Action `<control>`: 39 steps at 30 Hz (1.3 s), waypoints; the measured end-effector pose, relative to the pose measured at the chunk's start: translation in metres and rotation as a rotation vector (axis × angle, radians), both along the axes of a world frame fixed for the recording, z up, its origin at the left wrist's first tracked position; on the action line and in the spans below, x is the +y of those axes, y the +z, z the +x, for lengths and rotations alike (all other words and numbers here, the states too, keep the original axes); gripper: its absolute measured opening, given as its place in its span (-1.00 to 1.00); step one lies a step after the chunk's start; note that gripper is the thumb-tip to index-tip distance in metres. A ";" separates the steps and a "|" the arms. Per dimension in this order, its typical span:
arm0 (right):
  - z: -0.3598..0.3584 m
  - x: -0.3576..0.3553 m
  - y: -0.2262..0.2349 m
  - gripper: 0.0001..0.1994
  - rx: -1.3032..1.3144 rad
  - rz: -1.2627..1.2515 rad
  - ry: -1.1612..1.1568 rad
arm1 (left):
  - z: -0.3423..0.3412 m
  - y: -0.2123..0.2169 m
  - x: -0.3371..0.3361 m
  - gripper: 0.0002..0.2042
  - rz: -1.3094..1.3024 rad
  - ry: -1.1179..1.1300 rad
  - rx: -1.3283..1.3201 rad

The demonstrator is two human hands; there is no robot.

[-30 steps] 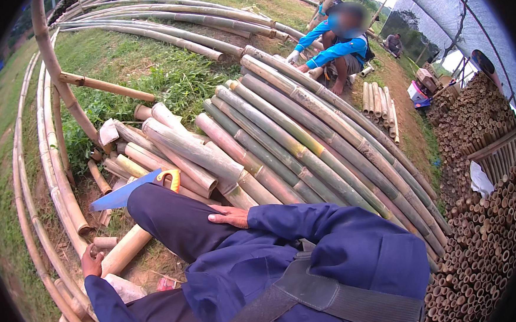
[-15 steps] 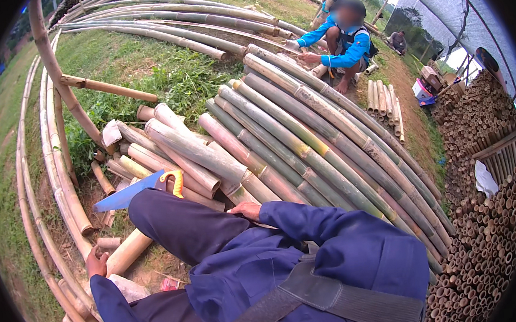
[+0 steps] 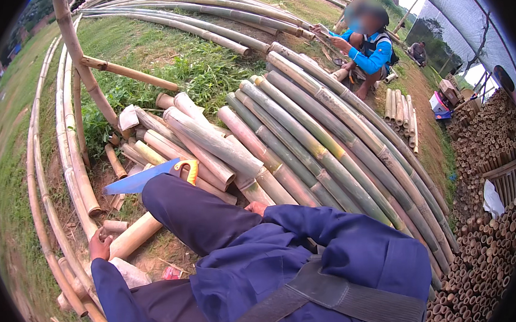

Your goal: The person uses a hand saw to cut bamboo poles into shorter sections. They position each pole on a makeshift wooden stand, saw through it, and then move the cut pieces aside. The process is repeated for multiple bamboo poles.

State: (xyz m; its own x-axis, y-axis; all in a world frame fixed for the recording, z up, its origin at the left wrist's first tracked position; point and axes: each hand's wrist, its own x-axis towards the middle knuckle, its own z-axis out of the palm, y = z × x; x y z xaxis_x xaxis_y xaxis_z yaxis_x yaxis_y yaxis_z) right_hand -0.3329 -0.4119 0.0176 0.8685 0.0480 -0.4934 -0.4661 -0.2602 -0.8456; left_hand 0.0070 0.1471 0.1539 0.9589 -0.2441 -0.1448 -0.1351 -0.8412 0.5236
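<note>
I sit on the ground in dark blue clothes, my bent leg [image 3: 196, 215] across the middle. My left hand [image 3: 100, 248] is closed at the near end of a short pale bamboo piece [image 3: 135, 233] lying on the dirt. Only the fingertips of my right hand [image 3: 256, 208] show past my blue sleeve, between my knee and the stacked bamboo poles [image 3: 305, 152]; what they do is hidden. A handsaw [image 3: 144, 178] with a blue blade and yellow handle lies just beyond my knee, on cut bamboo ends.
Long thin bamboo poles [image 3: 72, 166] curve along the left beside grass [image 3: 169, 60]. Another person in blue [image 3: 369, 51] crouches at the far end of the poles. Stacks of short bamboo sections [image 3: 486, 218] fill the right side, near a tarpaulin wall.
My right hand lay flat on my thigh; it has slid right until the sleeve covers most of it. My left hand stays at the short bamboo piece.
</note>
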 end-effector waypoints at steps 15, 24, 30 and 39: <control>-0.011 -0.027 -0.059 -0.67 -0.332 0.011 0.393 | -0.014 0.018 -0.008 -0.41 0.000 0.044 -0.025; -0.015 -0.036 -0.051 -0.49 -0.306 -0.081 0.528 | -0.003 0.000 0.001 -0.40 -0.038 0.027 0.029; -0.017 -0.028 -0.050 -0.56 -0.067 -0.057 0.341 | -0.006 0.004 -0.001 -0.41 -0.023 0.027 0.004; -0.032 -0.039 -0.055 -0.66 -0.247 0.199 0.319 | -0.002 0.002 -0.017 -0.46 -0.078 -0.017 0.011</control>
